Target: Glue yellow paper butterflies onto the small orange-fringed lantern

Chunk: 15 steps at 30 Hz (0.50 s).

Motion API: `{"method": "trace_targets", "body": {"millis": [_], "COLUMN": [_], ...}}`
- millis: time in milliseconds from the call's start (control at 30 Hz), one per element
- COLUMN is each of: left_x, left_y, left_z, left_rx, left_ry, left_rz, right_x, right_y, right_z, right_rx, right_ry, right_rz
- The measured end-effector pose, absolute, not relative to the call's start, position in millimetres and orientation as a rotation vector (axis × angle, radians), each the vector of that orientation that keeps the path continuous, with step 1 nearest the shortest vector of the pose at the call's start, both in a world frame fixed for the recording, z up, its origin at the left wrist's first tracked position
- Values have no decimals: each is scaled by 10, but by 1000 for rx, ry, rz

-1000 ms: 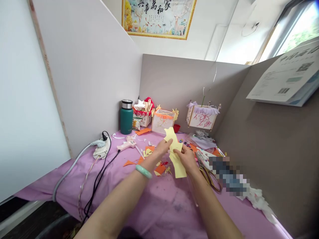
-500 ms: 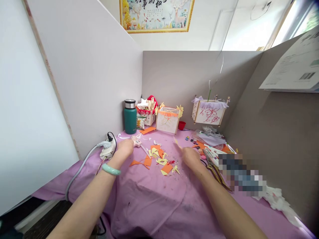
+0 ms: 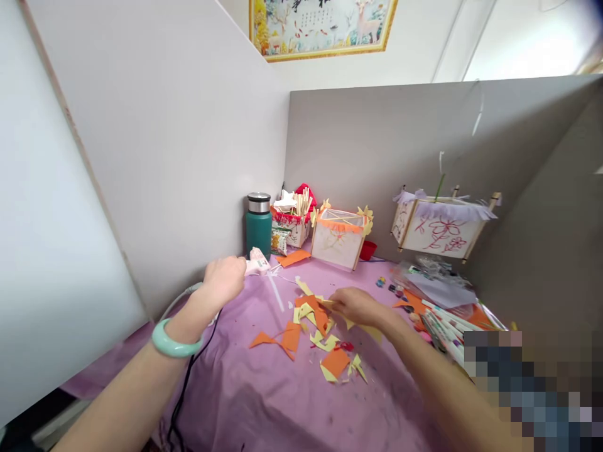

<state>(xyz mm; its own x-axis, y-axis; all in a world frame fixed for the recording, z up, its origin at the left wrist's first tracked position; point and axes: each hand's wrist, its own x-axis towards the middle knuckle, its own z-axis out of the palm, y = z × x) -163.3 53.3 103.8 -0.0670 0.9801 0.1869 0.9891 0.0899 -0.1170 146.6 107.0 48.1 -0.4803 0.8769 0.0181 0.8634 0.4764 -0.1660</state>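
Observation:
My left hand [image 3: 225,278], with a pale green bangle on its wrist, is closed around a small pink glue gun [image 3: 258,262] in front of the green bottle [image 3: 259,229]. The gun's nozzle points right. Over the paper scraps, my right hand [image 3: 357,304] pinches a yellow paper strip [image 3: 306,289] that reaches out to the left. Cut orange paper [image 3: 335,363] and yellow bits lie below on the purple cloth [image 3: 264,395]. Behind them stands a white paper lantern [image 3: 336,246] with an orange fringe and yellow flowers.
At right a second lantern [image 3: 443,229] with purple fringe hangs from a string. Several markers [image 3: 447,326], beads [image 3: 380,282] and plastic bags lie beneath it. A box of sticks [image 3: 296,223] and a red cup [image 3: 368,250] stand at the back. Grey partitions [image 3: 377,144] enclose the table.
The view has turned and moved closer. My left hand has shifted left with the glue gun, nearer the bottle. My right hand has moved left over the scraps with the yellow paper.

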Motion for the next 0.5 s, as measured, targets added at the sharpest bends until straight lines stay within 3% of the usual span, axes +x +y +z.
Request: {"method": "trace_targets", "body": {"millis": [167,333,500], "left_x": [-1643,-1611,-1626], "left_y": [643,766,817], "left_z": [996,895,839], "left_rx": [-1975,-2002,-2010], "left_ry": [-2136,-2163,-2231], "left_rz": [67,154,222], "right_x": [1365,1072,1440], "right_y": [1439,1694,1619], "right_z": [652,500,639], "right_rx": [-1502,-1597,-1385], "right_ry": [-2570,-2550,-2832], "right_rz": [73,-130,288]}}
